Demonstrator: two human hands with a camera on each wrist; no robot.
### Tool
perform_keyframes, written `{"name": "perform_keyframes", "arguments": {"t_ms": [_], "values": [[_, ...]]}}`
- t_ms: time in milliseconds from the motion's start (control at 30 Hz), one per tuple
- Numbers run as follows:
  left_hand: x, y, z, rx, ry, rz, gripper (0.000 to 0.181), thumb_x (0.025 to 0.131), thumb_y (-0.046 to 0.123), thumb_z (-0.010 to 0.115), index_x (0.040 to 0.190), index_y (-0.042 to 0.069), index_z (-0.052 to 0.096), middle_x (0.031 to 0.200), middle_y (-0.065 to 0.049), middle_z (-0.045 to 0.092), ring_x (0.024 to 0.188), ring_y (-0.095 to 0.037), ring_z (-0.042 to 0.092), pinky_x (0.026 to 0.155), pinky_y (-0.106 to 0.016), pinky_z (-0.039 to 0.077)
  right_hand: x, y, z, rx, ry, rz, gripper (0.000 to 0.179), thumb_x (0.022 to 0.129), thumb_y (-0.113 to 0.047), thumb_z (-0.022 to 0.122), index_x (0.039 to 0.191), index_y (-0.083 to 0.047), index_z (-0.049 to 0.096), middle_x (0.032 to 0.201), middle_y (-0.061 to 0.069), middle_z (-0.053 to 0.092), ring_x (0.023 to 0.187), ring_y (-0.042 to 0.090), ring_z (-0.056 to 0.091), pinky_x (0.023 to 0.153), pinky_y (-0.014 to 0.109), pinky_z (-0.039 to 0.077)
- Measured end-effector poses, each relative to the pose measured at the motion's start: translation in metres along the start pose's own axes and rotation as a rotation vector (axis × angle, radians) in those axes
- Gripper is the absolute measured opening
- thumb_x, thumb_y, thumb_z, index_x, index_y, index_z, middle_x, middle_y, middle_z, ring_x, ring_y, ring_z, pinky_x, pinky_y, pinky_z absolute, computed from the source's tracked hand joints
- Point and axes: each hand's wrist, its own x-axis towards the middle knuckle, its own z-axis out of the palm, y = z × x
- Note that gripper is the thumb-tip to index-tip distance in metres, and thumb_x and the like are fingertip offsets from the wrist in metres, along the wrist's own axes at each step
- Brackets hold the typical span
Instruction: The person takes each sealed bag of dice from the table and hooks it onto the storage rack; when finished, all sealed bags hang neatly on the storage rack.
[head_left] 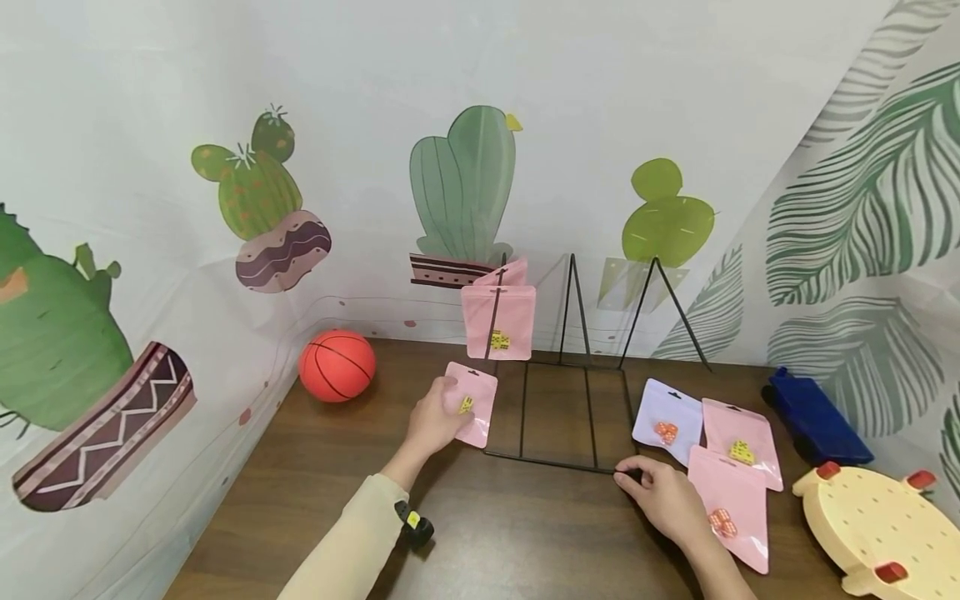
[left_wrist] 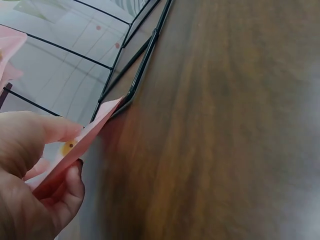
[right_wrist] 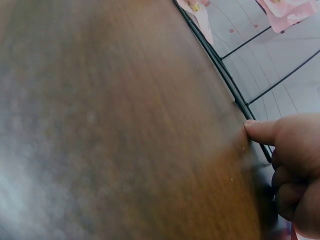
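Note:
My left hand [head_left: 437,415] pinches a pink zip pouch [head_left: 480,385] with yellow dice inside, at the left front of a black wire rack [head_left: 555,463]. In the left wrist view the pouch [left_wrist: 95,131] is seen nearly edge-on between thumb and fingers. With my right hand [head_left: 667,498], I grip the rack's front right corner between thumb and finger. The right wrist view has a digit on the black rail [right_wrist: 227,80]. Another pink pouch [head_left: 517,312] with yellow dice hangs on the rack's left upright prong, and a further pink one sits behind it.
Right of the rack lie a lavender pouch [head_left: 678,400] and two pink pouches [head_left: 753,425] holding dice. Farther right are a blue object [head_left: 821,417] and a cream round board with red-tipped knobs [head_left: 885,525]. A red ball [head_left: 337,365] sits at back left, before the cactus-print backdrop [head_left: 360,208].

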Motion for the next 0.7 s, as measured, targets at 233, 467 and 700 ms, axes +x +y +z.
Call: {"name": "perform_keyframes", "arguments": {"t_ms": [233,467,700], "values": [[-0.015,-0.005,-0.005,-0.043,0.051,0.044,0.06,0.087,0.025,0.083,0.138,0.013,0.055,0.129,-0.021,0.067,0.113,-0.044,0.065,0.091,-0.059,0.049,-0.002,0.0,0.0,0.001,0.007,-0.014,0.01,0.095,-0.034,0.078,0.101,-0.026,0.076,0.063,-0.008,0.038,0.054,0.009,0.032,0.051,0.03,0.027],[-0.036,-0.003,-0.012,-0.162,0.047,0.041,0.07,0.086,0.02,0.082,0.146,0.016,0.046,0.13,-0.021,0.065,0.106,-0.036,0.067,0.087,-0.054,0.051,-0.003,-0.001,-0.001,0.008,0.007,-0.021,0.01,0.094,-0.032,0.078,0.101,-0.025,0.076,0.063,-0.008,0.038,0.054,0.008,0.033,0.051,0.03,0.027],[-0.06,0.01,-0.017,-0.419,-0.041,0.036,0.079,0.085,0.006,0.08,0.151,0.007,0.038,0.118,-0.02,0.068,0.091,-0.024,0.07,0.079,-0.042,0.056,-0.002,-0.002,-0.001,0.004,0.003,-0.019,0.01,0.095,-0.033,0.077,0.102,-0.026,0.076,0.064,-0.008,0.039,0.055,0.009,0.033,0.051,0.029,0.027]]}}
